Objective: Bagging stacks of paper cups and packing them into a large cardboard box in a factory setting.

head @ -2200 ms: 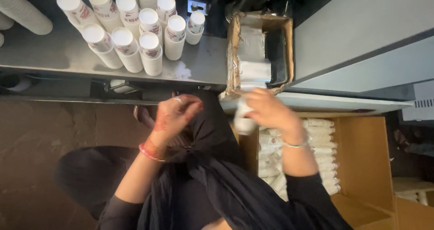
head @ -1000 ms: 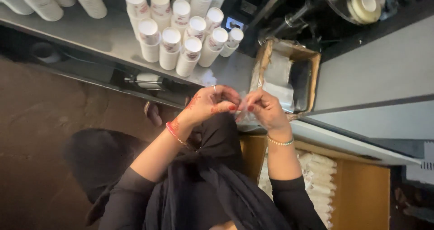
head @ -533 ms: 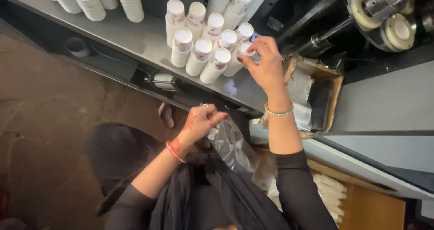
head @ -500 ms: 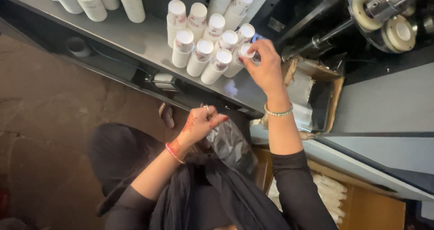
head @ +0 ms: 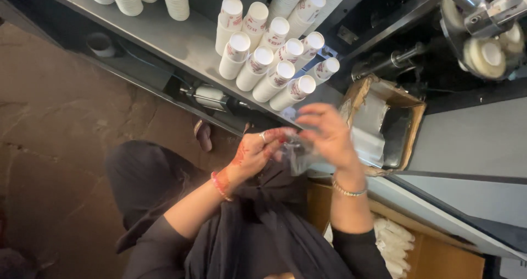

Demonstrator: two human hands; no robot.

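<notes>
Clear plastic bag (head: 298, 157) is pinched in both my hands, left (head: 257, 151) and right (head: 325, 133), below the paper cup stacks (head: 274, 65).

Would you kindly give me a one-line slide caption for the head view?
Both hands, left hand and right hand, hold a clear plastic wrapper below paper cups on a steel shelf.

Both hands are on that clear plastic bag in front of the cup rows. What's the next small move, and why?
Probably pull the clear plastic bag open with both hands. The left hand pinches one edge and the right hand the other, close together just below the bench. The bag looks crumpled and shut, and neither hand holds a cup.
</notes>
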